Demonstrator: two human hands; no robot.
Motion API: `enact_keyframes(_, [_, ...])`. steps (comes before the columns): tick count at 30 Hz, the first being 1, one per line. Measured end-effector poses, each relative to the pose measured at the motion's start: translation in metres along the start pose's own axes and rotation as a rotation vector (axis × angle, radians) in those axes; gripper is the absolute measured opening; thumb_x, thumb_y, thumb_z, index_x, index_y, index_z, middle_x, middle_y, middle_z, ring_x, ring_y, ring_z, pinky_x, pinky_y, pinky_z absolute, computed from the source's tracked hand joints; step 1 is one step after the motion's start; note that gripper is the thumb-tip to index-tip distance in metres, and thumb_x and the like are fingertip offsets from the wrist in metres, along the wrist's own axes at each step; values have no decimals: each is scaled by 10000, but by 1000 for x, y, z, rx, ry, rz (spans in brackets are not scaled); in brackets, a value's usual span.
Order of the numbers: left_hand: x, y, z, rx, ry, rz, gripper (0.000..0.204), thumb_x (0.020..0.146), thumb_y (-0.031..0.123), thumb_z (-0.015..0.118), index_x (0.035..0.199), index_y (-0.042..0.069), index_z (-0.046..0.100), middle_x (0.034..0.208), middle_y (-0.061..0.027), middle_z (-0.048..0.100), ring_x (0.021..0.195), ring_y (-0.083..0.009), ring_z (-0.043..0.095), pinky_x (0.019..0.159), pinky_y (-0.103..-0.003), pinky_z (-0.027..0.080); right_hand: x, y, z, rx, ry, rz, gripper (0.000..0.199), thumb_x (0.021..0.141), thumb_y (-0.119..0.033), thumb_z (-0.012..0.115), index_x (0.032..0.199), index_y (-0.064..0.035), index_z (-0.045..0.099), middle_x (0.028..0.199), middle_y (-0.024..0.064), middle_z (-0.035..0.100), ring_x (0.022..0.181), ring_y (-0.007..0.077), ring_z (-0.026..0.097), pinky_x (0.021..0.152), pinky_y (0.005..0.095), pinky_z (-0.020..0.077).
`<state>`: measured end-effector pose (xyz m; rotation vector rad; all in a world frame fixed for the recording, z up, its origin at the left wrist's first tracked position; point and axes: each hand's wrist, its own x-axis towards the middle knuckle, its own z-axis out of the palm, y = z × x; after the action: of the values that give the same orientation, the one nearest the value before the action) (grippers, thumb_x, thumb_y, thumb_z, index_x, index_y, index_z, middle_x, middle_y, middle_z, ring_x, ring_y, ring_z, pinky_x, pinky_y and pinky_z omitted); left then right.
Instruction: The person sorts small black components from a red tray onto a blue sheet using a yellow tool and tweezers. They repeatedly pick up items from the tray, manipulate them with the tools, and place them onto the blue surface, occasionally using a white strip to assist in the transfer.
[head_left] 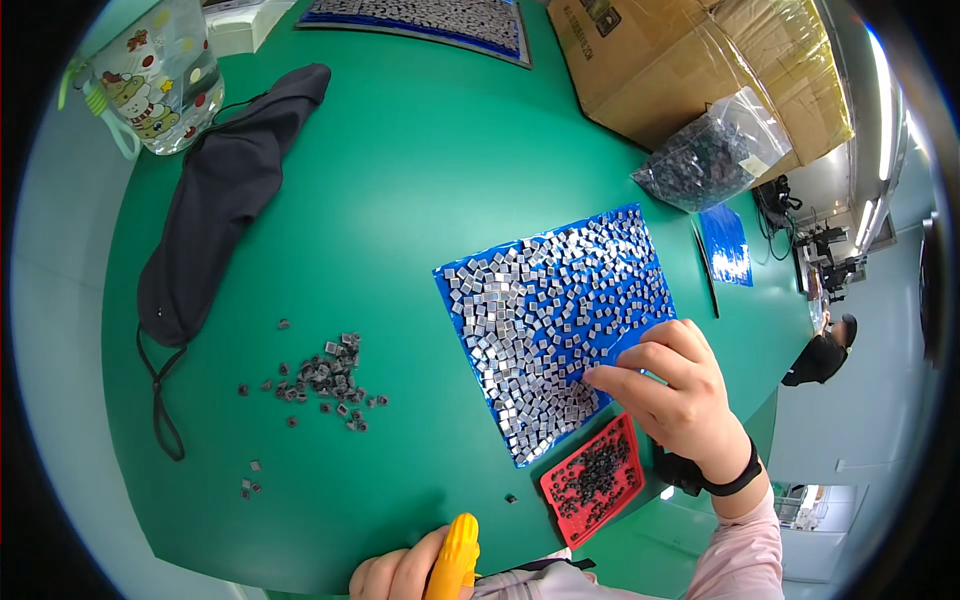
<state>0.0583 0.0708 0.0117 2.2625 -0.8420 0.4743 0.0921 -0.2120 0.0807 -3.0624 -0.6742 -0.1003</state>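
Note:
At the lower edge, my left hand (400, 573) is closed around a yellow-handled tool (458, 550); the tool's working end is out of sight. My right hand (682, 395) reaches over a blue sheet (622, 335) covered with many small square metal-topped pieces (490, 310). Its thumb and forefinger are pinched together low over the sheet, and whatever they hold is too small to make out. Just below this hand, partly beside the sheet, lies a red tray (552, 492) holding small black parts (598, 468).
Loose dark pieces (330, 375) are heaped on the green table (400, 180) at left. A black pouch (225, 190) and a clear cup (165, 85) stand far left. Behind are a cardboard box (650, 70), a bag of parts (715, 155) and tweezers (706, 270). A person (822, 352) sits far right.

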Motion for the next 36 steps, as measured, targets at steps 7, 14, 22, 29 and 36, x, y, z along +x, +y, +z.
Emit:
enact_keyframes(7, [0,2,0,-3,6,-25,173,903,129,583,986,38,705,882,-55,688,618,-199,582,554,-294,468,-3,-2,-7,9,9,41,293,656,-90,700,948,-118,714,868,-2,573,793,186,539,665,330,428])
enact_keyframes(14, [18,2,-26,-230,-147,-358,226,847,105,695,1065,45,696,1046,-62,648,865,-247,615,754,-323,496,-23,-18,-35,12,145,289,321,612,-17,730,917,-119,721,811,29,578,762,241,529,666,357,441])
enact_keyframes(22, [51,-32,-74,202,-306,-449,403,780,-81,616,1176,-9,618,1177,-128,593,1006,-318,609,871,-378,492,-111,-7,-14,74,234,640,266,701,93,639,944,-14,655,908,102,565,882,282,529,764,378,433])
enact_keyframes(29, [106,-48,-66,264,-449,-359,353,813,-132,559,1152,-42,597,1141,-136,591,979,-290,622,818,-337,516,-182,1,21,161,410,781,144,829,65,569,944,19,640,892,111,567,850,247,539,754,325,436])
enact_keyframes(36, [105,-64,-44,269,-463,-316,237,848,-135,508,1058,-56,583,1028,-135,579,908,-274,620,789,-319,510,-199,4,51,302,556,875,114,875,46,551,949,21,635,912,103,555,845,217,544,755,303,447])
